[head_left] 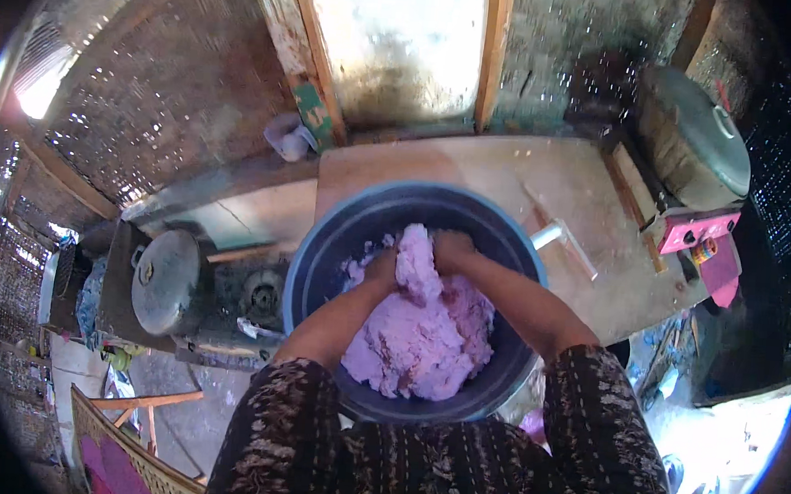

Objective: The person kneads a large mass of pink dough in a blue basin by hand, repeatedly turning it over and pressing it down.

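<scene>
A big mass of pale purple dough (408, 343) lies in a wide dark-blue tub (321, 274) in front of me. Both my forearms reach down into it. My left hand (381, 268) presses against the left side of a raised lump of the dough, and my right hand (452, 250) grips the lump from the right. The lump stands up between the two hands near the far side of the mass. Dough and shadow cover most of my fingers. Small crumbs of dough stick out beside my left hand.
The tub rests on a wooden tabletop (589, 186). At left are a lidded metal pot (169, 283) and a blackened burner (264, 293). A large pot (696, 139) sits on a pink-fronted stove (700, 231) at right. A pale cup (290, 137) stands by the wall.
</scene>
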`<action>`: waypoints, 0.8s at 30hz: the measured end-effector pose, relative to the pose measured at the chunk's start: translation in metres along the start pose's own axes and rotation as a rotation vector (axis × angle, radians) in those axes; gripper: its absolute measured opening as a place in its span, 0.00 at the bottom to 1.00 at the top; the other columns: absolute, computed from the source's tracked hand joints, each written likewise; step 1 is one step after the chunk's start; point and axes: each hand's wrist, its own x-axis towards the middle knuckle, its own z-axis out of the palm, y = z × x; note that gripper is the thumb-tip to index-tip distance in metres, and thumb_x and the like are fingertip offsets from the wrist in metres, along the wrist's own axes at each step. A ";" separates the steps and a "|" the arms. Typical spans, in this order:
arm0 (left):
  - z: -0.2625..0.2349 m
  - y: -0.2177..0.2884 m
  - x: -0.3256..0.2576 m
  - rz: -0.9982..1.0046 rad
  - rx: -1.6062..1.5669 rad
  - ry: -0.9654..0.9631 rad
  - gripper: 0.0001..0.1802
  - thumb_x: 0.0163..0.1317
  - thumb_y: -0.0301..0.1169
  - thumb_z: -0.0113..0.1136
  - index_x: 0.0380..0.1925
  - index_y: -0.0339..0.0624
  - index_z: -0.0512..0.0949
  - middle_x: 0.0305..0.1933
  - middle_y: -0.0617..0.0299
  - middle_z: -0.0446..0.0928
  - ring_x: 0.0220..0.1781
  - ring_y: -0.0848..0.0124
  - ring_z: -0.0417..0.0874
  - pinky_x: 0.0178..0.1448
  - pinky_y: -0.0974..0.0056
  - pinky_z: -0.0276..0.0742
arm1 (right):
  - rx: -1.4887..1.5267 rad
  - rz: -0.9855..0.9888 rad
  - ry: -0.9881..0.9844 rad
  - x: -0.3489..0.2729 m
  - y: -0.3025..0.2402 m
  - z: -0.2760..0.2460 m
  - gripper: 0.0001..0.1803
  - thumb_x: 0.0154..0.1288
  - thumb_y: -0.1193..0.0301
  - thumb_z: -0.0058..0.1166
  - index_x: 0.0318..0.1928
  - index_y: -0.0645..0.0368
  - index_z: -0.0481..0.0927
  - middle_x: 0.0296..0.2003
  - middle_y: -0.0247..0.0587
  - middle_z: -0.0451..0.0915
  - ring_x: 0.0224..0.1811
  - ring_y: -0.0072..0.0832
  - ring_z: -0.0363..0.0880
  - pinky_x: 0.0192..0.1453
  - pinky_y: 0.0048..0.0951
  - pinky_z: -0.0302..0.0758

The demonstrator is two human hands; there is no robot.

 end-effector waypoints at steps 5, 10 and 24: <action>-0.077 0.047 -0.042 0.195 -0.151 -0.604 0.50 0.41 0.43 0.70 0.63 0.36 0.56 0.52 0.36 0.72 0.55 0.46 0.74 0.58 0.52 0.70 | 0.225 -0.263 -0.067 -0.060 0.011 0.012 0.34 0.45 0.66 0.64 0.54 0.66 0.68 0.49 0.61 0.73 0.54 0.52 0.73 0.57 0.41 0.71; -0.095 0.118 -0.153 0.043 0.026 -0.621 0.59 0.36 0.40 0.73 0.67 0.34 0.50 0.54 0.31 0.69 0.61 0.43 0.69 0.63 0.51 0.66 | -0.247 -0.456 -0.128 -0.201 -0.040 -0.014 0.62 0.36 0.57 0.72 0.67 0.69 0.49 0.61 0.70 0.56 0.60 0.55 0.65 0.65 0.38 0.64; -0.064 0.107 -0.182 -0.005 -0.015 -0.129 0.33 0.55 0.35 0.59 0.63 0.48 0.63 0.51 0.41 0.72 0.53 0.46 0.75 0.55 0.49 0.72 | 0.255 -0.522 -0.844 -0.091 -0.020 -0.066 0.30 0.59 0.61 0.61 0.56 0.63 0.68 0.53 0.52 0.73 0.57 0.38 0.71 0.60 0.37 0.69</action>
